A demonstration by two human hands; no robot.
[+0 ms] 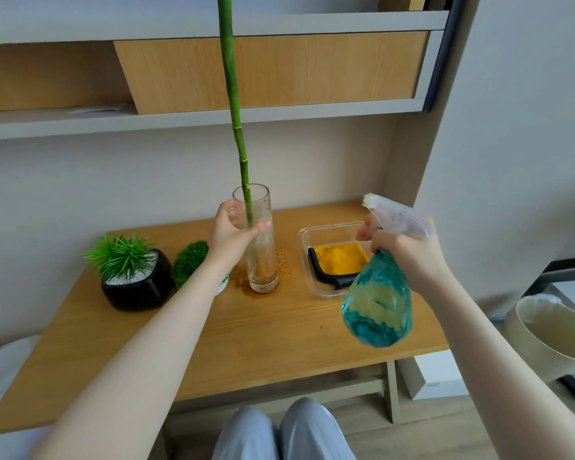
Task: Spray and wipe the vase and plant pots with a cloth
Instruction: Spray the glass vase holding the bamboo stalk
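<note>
A tall clear glass vase (pixel 262 260) with brown grime stands on the wooden desk (pixel 279 333), with a long green bamboo stalk (pixel 236 127) rising out of it. My left hand (pixel 233 235) grips the vase near its upper part. My right hand (pixel 402 249) holds a teal spray bottle (pixel 377 300) by its neck, a finger at the trigger and the white nozzle pointing left toward the vase. A yellow cloth (pixel 341 257) lies in a clear plastic tray (pixel 307 234) right of the vase. A black pot (pixel 136 287) with a spiky green plant sits at left, and a round green plant (pixel 190 260) in a white pot is partly hidden by my left arm.
Brown droplets and a wet ring mark the desk around the vase base. Shelves and a wooden panel hang above the desk. A beige waste bin (pixel 551 336) with a liner stands on the floor at right. My knees show below the desk's front edge.
</note>
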